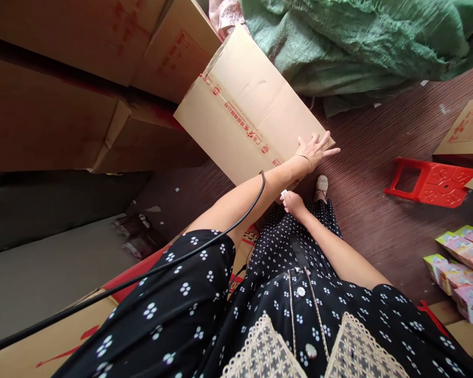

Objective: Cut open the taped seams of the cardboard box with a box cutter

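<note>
In the head view, your left hand [314, 148] lies flat with fingers spread on the near corner of the tilted cardboard box [246, 107], pressing rather than gripping; the box leans against the stacked cartons [63, 79], one edge toward the dark floor [378, 210]. Your right hand [291, 201] is clenched around a small white object [283, 195] just under the box's lower edge; what it is I cannot tell. Keep the palm pressure steady so the box does not slide, and work close to that supported corner.
</note>
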A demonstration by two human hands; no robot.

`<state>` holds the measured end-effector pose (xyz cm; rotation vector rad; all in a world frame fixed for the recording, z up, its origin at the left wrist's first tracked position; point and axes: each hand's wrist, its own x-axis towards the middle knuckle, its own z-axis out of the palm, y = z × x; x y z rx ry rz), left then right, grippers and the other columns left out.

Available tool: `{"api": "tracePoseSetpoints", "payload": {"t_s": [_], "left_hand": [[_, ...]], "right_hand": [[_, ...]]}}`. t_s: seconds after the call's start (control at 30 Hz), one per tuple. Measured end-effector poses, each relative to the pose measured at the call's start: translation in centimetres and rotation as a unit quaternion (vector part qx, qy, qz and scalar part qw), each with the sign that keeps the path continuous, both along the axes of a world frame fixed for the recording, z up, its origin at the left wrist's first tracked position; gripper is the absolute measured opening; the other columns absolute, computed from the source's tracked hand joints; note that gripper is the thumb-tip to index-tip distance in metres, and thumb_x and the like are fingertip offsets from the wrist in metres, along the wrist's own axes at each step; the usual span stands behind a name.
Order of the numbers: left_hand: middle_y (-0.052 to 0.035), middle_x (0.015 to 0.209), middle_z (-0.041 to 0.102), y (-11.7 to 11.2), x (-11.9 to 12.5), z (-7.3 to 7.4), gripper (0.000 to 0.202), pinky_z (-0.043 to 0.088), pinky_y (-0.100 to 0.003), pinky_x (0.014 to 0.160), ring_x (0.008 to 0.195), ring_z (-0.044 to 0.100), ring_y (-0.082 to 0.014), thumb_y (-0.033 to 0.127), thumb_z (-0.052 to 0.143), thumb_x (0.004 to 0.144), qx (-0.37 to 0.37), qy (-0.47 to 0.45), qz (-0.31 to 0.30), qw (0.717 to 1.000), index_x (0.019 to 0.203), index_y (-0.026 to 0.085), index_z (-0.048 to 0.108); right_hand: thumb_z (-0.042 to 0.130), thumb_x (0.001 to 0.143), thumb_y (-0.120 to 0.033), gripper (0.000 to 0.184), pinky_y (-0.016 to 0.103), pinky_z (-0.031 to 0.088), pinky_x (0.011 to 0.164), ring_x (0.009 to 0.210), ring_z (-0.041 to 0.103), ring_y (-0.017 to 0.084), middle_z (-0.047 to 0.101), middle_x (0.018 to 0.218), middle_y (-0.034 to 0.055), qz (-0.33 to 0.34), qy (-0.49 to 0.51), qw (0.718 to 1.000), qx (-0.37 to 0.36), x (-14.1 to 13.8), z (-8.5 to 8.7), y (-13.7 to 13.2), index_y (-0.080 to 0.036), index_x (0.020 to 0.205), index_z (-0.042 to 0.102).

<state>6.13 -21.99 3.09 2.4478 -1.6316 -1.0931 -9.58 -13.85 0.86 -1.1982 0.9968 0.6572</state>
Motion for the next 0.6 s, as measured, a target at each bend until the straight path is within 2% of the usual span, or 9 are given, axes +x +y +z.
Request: {"api": "tracePoseSetpoints", "payload": {"t_s": [0.1, 0.17, 0.2, 0.27, 0.33, 0.4, 0.47, 0.53, 0.6], "left_hand": [[-0.0051, 0.174, 0.017, 0.4, 1.1, 0.9, 0.080, 0.044, -0.065, 0.114, 0.150, 0.030, -0.0401, 0.015, 0.065, 0.091, -0.004, 0.018, 0.025, 1.000, 0.158, 0.048, 0.037], [-0.0075, 0.172, 0.022, 1.5, 2.8, 1.3, 0.077, 0.048, -0.054, 0.114, 0.150, 0.033, -0.0366, 0.017, 0.063, 0.092, -0.012, 0.027, 0.067, 0.997, 0.159, 0.044, 0.037], [-0.0088, 0.170, 0.026, 2.4, 3.8, 1.5, 0.074, 0.048, -0.050, 0.114, 0.150, 0.034, -0.0350, 0.019, 0.062, 0.093, -0.018, 0.025, 0.104, 0.994, 0.159, 0.041, 0.039], [-0.0116, 0.164, 0.035, 5.1, 5.6, 1.7, 0.067, 0.046, -0.047, 0.116, 0.148, 0.037, -0.0328, 0.022, 0.060, 0.094, -0.023, -0.001, 0.215, 0.976, 0.157, 0.034, 0.044], [-0.0141, 0.157, 0.043, 8.8, 6.8, 1.8, 0.060, 0.045, -0.047, 0.118, 0.145, 0.042, -0.0319, 0.022, 0.057, 0.095, -0.007, -0.042, 0.355, 0.934, 0.154, 0.028, 0.050], [-0.0161, 0.156, 0.045, 12.8, 7.1, 1.6, 0.059, 0.044, -0.049, 0.118, 0.143, 0.045, -0.0331, 0.023, 0.054, 0.095, 0.031, -0.082, 0.483, 0.871, 0.153, 0.026, 0.050], [-0.0174, 0.161, 0.040, 16.5, 6.7, 1.1, 0.063, 0.042, -0.053, 0.119, 0.146, 0.043, -0.0355, 0.028, 0.053, 0.096, 0.080, -0.111, 0.566, 0.813, 0.158, 0.027, 0.043], [-0.0169, 0.167, 0.032, 19.5, 5.9, 0.3, 0.068, 0.039, -0.058, 0.120, 0.151, 0.036, -0.0368, 0.035, 0.051, 0.097, 0.123, -0.127, 0.601, 0.780, 0.163, 0.030, 0.033], [-0.0155, 0.170, 0.026, 21.5, 5.3, -0.8, 0.068, 0.036, -0.061, 0.121, 0.157, 0.027, -0.0365, 0.039, 0.047, 0.099, 0.134, -0.132, 0.610, 0.770, 0.165, 0.033, 0.028]], "right_hand": [[0.039, 0.102, -0.031, 0.033, 0.022, 0.032, 0.044, 0.040, 0.038, 0.009, 0.045, 0.054, -0.0059, 0.000, 0.020, 1.000, -0.021, -1.3, 0.9, -2.9, -0.021, 0.076, 0.054], [0.039, 0.102, -0.035, 0.032, 0.023, 0.033, 0.045, 0.040, 0.041, 0.009, 0.046, 0.054, -0.0063, -0.001, 0.041, 0.997, -0.069, -2.6, 1.8, -4.8, -0.020, 0.079, 0.056], [0.039, 0.102, -0.036, 0.032, 0.023, 0.036, 0.047, 0.042, 0.043, 0.010, 0.048, 0.055, -0.0062, 0.007, 0.046, 0.994, -0.102, -3.2, 2.2, -5.6, -0.020, 0.081, 0.057], [0.039, 0.102, -0.037, 0.030, 0.024, 0.042, 0.054, 0.048, 0.051, 0.012, 0.054, 0.059, -0.0053, 0.044, 0.038, 0.984, -0.171, -4.1, 2.8, -6.8, -0.021, 0.088, 0.061], [0.039, 0.102, -0.035, 0.028, 0.025, 0.046, 0.064, 0.054, 0.058, 0.013, 0.060, 0.065, -0.0042, 0.103, 0.007, 0.970, -0.220, -3.9, 3.4, -7.3, -0.021, 0.097, 0.064], [0.038, 0.104, -0.033, 0.029, 0.026, 0.046, 0.071, 0.056, 0.061, 0.013, 0.063, 0.068, -0.0031, 0.168, -0.023, 0.954, -0.247, -2.5, 4.0, -7.4, -0.021, 0.105, 0.065], [0.039, 0.106, -0.033, 0.028, 0.026, 0.045, 0.073, 0.060, 0.062, 0.014, 0.065, 0.070, -0.0005, 0.236, -0.046, 0.930, -0.277, 0.2, 4.7, -7.2, -0.021, 0.107, 0.065], [0.043, 0.106, -0.034, 0.026, 0.027, 0.043, 0.072, 0.068, 0.064, 0.017, 0.068, 0.076, 0.0043, 0.301, -0.057, 0.896, -0.321, 3.8, 5.3, -6.6, -0.020, 0.105, 0.065], [0.043, 0.106, -0.036, 0.028, 0.029, 0.043, 0.073, 0.079, 0.067, 0.021, 0.071, 0.085, 0.0098, 0.359, -0.066, 0.858, -0.361, 8.1, 5.8, -6.0, -0.019, 0.105, 0.065]]}}
